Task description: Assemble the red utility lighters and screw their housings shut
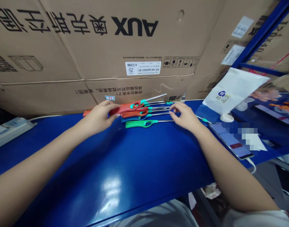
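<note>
Fingers and thumb of the left hand pinch a red lighter by its handle, probably because that broad end gives the surest hold; its rod tilts upward. Over by the metal rods, the right hand has its thumb and fingertips curled close together; from here I can't tell whether they pinch anything.

On the blue table, nearest first, lie one green lighter, one blue lighter and one orange lighter, handles leftward and rods rightward, seemingly so they nest side by side. More are bunched behind, too overlapped to count.

Two phones lie to the right, a nearer phone and a farther phone. Between them, farther back, is one white bag. One big carton stands behind the lighters, its print upside down.
</note>
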Demonstrator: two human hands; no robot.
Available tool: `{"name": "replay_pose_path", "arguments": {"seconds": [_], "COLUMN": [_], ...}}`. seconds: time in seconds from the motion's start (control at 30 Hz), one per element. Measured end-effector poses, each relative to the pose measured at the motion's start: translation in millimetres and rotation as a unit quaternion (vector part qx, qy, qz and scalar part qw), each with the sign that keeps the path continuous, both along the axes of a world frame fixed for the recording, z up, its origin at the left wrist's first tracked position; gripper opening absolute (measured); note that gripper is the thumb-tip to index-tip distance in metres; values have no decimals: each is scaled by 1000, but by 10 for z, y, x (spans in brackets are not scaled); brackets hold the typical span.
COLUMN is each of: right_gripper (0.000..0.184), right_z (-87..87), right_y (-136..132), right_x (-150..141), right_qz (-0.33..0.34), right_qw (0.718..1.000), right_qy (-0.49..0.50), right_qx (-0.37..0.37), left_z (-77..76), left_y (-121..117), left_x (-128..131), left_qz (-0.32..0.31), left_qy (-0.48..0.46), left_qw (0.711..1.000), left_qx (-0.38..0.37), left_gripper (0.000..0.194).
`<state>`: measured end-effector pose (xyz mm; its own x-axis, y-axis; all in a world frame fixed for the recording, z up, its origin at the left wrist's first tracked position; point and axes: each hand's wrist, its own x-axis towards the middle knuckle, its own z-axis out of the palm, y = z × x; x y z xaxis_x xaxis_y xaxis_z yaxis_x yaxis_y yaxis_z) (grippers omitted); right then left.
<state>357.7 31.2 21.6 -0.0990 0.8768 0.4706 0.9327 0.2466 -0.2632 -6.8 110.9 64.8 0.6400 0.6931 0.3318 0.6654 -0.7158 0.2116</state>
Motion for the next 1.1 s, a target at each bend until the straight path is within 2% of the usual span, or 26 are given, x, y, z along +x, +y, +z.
{"name": "replay_pose_path", "arguments": {"seconds": [0.1, 0.2, 0.37, 0.53, 0.7, 0.87, 1.1], "right_gripper": [16, 15, 14, 11, 10, 9, 9], "right_z": [-106, -191, -247, -257, -256, -256, -330], "right_y": [-23, -26, 7, 25, 28, 25, 62], "right_x": [-128, -200, -220, -237, -267, -277, -296], "right_qz": [77, 111, 115, 106, 94, 92, 61], "right_qw": [996, 991, 989, 990, 991, 992, 996], "right_qy": [-27, -48, -57, -54, -51, -48, -20], "right_qx": [-32, -61, -77, -81, -82, -79, -56], "left_z": [-25, -102, -263, -372, -368, -266, -183], "left_y": [210, 381, 573, 661, 634, 468, 249], "left_x": [150, 294, 449, 529, 564, 499, 297], "left_qz": [10, 7, -1, -5, -17, -15, -36], "left_qy": [19, 11, -2, -16, -24, -25, 49], "left_qw": [1000, 1000, 1000, 1000, 999, 999, 998], "left_qx": [8, 0, -4, 4, 28, 41, -15], "left_gripper": [43, 42, 40, 42, 41, 41, 50]}}
